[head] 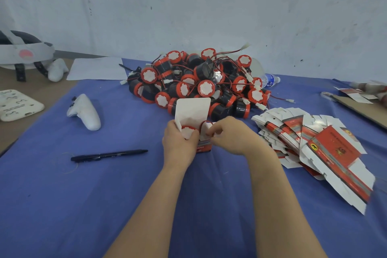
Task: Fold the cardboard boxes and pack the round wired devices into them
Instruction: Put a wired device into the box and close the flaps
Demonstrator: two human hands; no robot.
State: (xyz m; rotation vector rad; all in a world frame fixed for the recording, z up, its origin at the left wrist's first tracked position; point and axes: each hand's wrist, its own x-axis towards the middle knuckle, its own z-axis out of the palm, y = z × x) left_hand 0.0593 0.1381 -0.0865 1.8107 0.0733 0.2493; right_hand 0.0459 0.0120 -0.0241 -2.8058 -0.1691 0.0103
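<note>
Near the middle of the frame, the fingers of the left hand (pixel 180 142) curl round a small red and white cardboard box (pixel 203 147) and hold it upright on the blue cloth (pixel 83 195). The left thumb rests at the edge of a round device with a red rim and white face (pixel 187 132), which sits in the open top of the box. Just to the right, the right hand (pixel 228 138) has its fingers bent. The tips seem to pinch the thin red wire (pixel 206 122) that loops up out of the box. The tall white lid flap (pixel 192 111) stands straight up behind the device and is not shut yet.

To do this step well, I think the wire must be tucked all the way down beside the device, so nothing pokes out. Then the small side flaps go in first and the tall flap folds over last. The left hand should hold the box steady and not squash it.

Farther up the frame lies the big pile of round red and black wired devices (pixel 201 81). At the right lies the messy stack of flat unfolded cardboard boxes (pixel 314 144), near the right wrist.
</note>
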